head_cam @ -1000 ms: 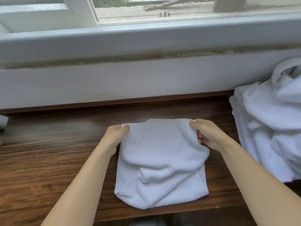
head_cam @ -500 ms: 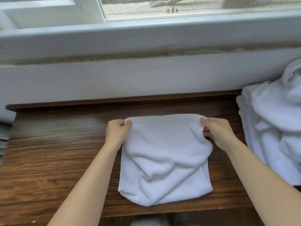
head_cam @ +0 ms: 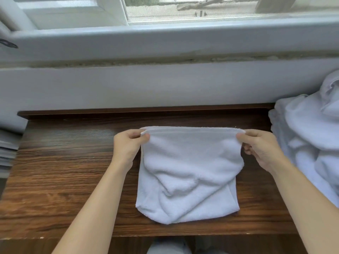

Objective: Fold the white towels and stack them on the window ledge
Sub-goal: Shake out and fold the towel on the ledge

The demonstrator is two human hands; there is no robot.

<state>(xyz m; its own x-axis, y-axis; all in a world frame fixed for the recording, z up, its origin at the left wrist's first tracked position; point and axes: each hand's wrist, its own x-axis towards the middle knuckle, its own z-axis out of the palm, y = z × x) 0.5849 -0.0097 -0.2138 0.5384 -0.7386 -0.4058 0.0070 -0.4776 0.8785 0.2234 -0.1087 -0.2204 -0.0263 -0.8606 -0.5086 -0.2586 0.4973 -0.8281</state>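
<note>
You've got one white towel (head_cam: 189,173) sitting on the wooden table (head_cam: 60,173), pretty much dead centre and close to the table's near edge. It's partly folded, with the bottom layer flat on the wood and the upper layer rumpled and sagging in the middle. The far edge of the towel is lifted off the table and pulled into a straight line between your two hands.

Your left hand (head_cam: 126,145) is pinching the towel's far-left corner, thumb on top and fingers curled under the fabric. Your right hand (head_cam: 260,147) is doing the same on the far-right corner, thumb and fingers clamped on the edge. So that's two hands, both gripping the same single towel, one per corner.

Off to the right of the towel there's one loose pile of white towels (head_cam: 310,143) heaped on the table's right end, crumpled and unfolded. Can't tell how many are in that heap; it's just one lump of white cloth, and it runs out of view on the right.

Beyond the towel, past the table's back edge, a white wall rises to the window ledge (head_cam: 165,41). No folded towel is on the visible part of that ledge. Left of the table's left end you can see the edge of a grey stack of something (head_cam: 8,153), too cut off to say what.
</note>
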